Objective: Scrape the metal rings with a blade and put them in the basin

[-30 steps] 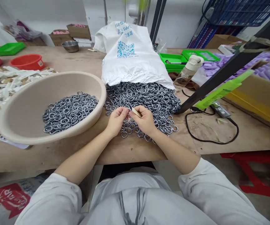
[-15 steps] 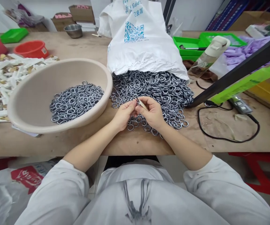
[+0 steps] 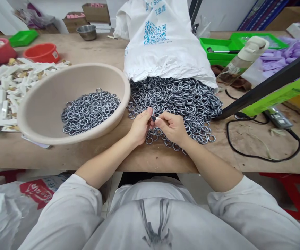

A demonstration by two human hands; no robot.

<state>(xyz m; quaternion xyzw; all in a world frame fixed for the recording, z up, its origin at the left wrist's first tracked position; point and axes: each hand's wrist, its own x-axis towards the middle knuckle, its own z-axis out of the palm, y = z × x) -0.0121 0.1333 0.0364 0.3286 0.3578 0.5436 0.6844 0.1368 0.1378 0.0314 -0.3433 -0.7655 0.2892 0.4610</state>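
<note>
My left hand (image 3: 140, 127) pinches a grey ring (image 3: 153, 112) between thumb and fingers. My right hand (image 3: 172, 127) is closed on a small pale-handled tool with a dark tip (image 3: 153, 118); its exact kind is too small to tell. The dark tip is up against the ring, close to the left fingertips. Both hands are over the near edge of a heap of grey rings (image 3: 176, 93), which spills from the mouth of a white sack (image 3: 168, 62). To the left stands a wide beige basin (image 3: 40, 100) with more rings lying in it.
White offcuts (image 3: 4, 93) lie at the far left, near a red bowl (image 3: 41, 52). A black post (image 3: 264, 83) slants up on the right, beside a looped black cable (image 3: 243, 152). A bottle (image 3: 243, 59) and green trays (image 3: 217, 45) stand behind it.
My right hand has turned, and the tool's dark tip now shows between the hands. The left fingers have shifted slightly. The whole view has swung a little, moving the scene rightward.
</note>
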